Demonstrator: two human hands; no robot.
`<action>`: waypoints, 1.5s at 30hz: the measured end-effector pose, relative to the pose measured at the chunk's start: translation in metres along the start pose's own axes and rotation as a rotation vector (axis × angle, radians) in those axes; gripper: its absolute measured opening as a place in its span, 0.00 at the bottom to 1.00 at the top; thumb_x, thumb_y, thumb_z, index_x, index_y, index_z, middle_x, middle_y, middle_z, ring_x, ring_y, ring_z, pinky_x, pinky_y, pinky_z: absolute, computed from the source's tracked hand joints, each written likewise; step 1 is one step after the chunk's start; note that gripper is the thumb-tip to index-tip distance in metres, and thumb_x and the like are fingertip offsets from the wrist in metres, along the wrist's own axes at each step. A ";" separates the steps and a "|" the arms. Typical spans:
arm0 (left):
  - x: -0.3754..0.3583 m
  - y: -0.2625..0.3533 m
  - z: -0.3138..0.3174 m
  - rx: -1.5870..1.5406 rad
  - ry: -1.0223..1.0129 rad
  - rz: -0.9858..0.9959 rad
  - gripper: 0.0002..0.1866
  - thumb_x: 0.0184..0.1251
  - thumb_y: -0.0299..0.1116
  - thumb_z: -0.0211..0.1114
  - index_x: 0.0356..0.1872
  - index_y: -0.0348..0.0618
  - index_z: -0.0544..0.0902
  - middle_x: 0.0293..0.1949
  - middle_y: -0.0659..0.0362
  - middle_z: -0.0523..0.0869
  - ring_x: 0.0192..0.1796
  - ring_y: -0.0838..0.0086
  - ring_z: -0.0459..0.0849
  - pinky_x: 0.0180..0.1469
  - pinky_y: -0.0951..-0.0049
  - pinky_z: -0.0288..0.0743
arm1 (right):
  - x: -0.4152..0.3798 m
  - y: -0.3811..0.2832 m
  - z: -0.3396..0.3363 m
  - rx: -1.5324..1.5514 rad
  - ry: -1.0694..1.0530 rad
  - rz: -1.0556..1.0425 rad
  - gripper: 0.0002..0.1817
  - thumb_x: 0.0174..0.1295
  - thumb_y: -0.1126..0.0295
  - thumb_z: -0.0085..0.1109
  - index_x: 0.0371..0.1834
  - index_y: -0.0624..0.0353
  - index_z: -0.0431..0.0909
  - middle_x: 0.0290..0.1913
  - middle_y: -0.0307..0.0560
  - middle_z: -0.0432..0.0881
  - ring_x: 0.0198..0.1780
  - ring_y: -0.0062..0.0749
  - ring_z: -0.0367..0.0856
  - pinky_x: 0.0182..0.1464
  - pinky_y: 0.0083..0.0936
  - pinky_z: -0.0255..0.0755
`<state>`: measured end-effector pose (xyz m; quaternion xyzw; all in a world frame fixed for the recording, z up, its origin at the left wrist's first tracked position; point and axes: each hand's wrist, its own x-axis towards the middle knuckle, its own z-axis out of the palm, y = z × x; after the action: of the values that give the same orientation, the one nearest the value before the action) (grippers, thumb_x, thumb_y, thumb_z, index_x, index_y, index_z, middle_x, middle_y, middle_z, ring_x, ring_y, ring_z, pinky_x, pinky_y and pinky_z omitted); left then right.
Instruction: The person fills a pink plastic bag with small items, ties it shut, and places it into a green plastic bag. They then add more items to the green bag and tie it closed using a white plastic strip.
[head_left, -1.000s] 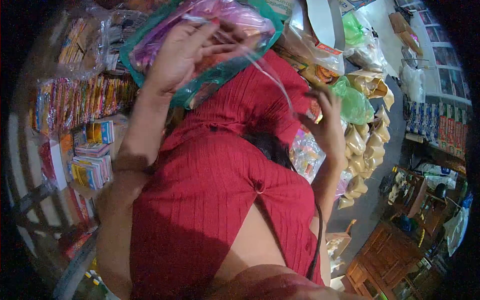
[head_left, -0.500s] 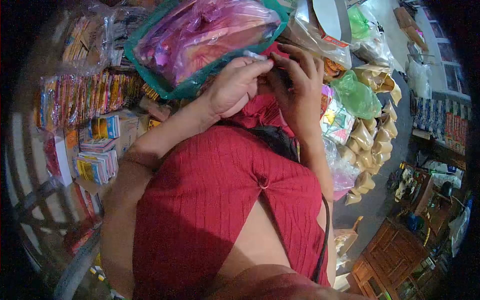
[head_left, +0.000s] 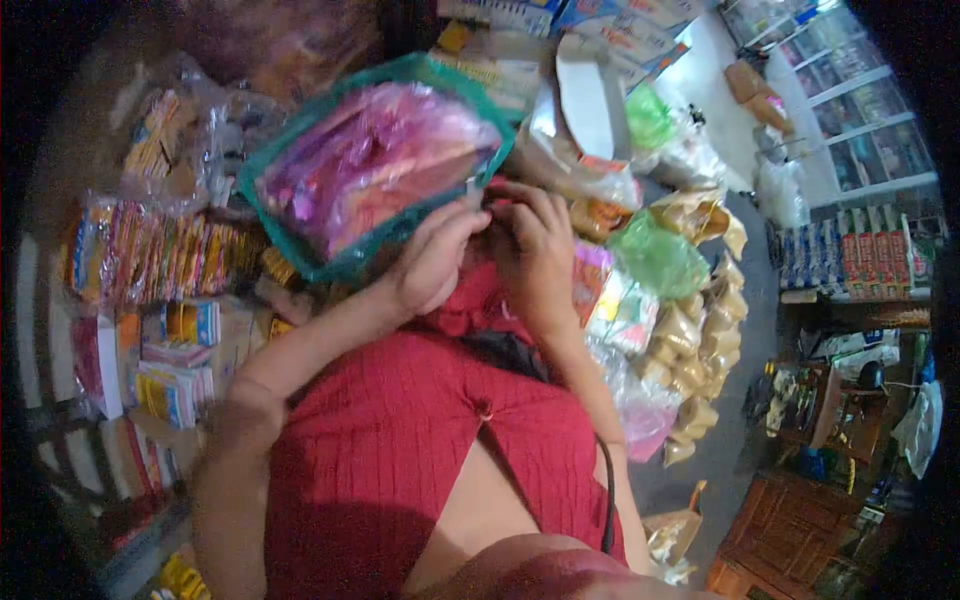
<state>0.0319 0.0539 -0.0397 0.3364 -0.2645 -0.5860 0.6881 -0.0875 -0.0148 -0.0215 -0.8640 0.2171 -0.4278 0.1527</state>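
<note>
My left hand [head_left: 430, 262] and my right hand [head_left: 535, 250] meet fingertip to fingertip in front of my red ribbed dress [head_left: 400, 430]. Both pinch a thin clear plastic strip [head_left: 472, 188] at the near corner of a green basket [head_left: 318, 268]. The strip is small and partly hidden by my fingers. A clear bag of pink and purple packets [head_left: 375, 160] fills the basket, which sits just above my left hand.
Hanging strips of colourful sachets [head_left: 150, 250] and stacked small boxes [head_left: 175, 370] line the left. A green plastic bag [head_left: 660, 255] and several tan packets [head_left: 700, 340] lie to the right. A wooden cabinet [head_left: 800, 520] and stocked shelves [head_left: 860, 260] stand at the far right.
A second ago my hands were apart with the strip stretched between them. They have come together and dropped below the basket's corner, and the view has shifted upward.
</note>
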 end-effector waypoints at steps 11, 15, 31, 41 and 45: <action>-0.015 0.059 0.015 0.083 -0.262 0.010 0.33 0.61 0.22 0.51 0.69 0.41 0.54 0.60 0.57 0.68 0.62 0.72 0.68 0.64 0.69 0.62 | 0.019 -0.021 0.000 0.361 0.071 0.117 0.05 0.55 0.81 0.57 0.35 0.66 0.75 0.40 0.50 0.77 0.38 0.39 0.79 0.39 0.28 0.74; -0.027 0.069 0.014 0.051 -0.229 -0.088 0.34 0.60 0.21 0.52 0.69 0.41 0.53 0.61 0.56 0.67 0.63 0.71 0.67 0.65 0.67 0.62 | 0.013 -0.021 0.011 0.364 0.089 0.051 0.04 0.57 0.80 0.56 0.35 0.66 0.75 0.40 0.49 0.77 0.37 0.32 0.80 0.37 0.23 0.74; -0.037 0.046 -0.022 2.095 0.284 0.482 0.22 0.53 0.33 0.65 0.48 0.38 0.71 0.45 0.48 0.70 0.50 0.53 0.68 0.52 0.55 0.62 | -0.022 0.011 0.015 0.398 -0.438 0.148 0.08 0.52 0.74 0.58 0.33 0.65 0.75 0.34 0.59 0.76 0.40 0.58 0.75 0.41 0.44 0.70; -0.036 0.045 -0.031 1.939 0.278 0.220 0.18 0.54 0.31 0.65 0.43 0.36 0.71 0.39 0.45 0.77 0.46 0.48 0.75 0.47 0.55 0.67 | -0.025 0.017 0.026 0.512 -0.524 0.126 0.07 0.49 0.77 0.56 0.33 0.65 0.76 0.38 0.60 0.78 0.43 0.59 0.76 0.44 0.42 0.72; -0.037 0.045 -0.032 1.860 -0.068 0.249 0.13 0.56 0.32 0.62 0.39 0.36 0.74 0.37 0.44 0.78 0.43 0.46 0.77 0.47 0.54 0.69 | -0.026 0.016 0.032 0.422 -0.555 0.138 0.08 0.51 0.73 0.57 0.33 0.65 0.76 0.36 0.63 0.79 0.42 0.60 0.77 0.43 0.45 0.72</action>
<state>0.0776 0.0992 -0.0242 0.7033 -0.6806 -0.0710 0.1928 -0.0793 -0.0132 -0.0652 -0.8799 0.1321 -0.2009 0.4097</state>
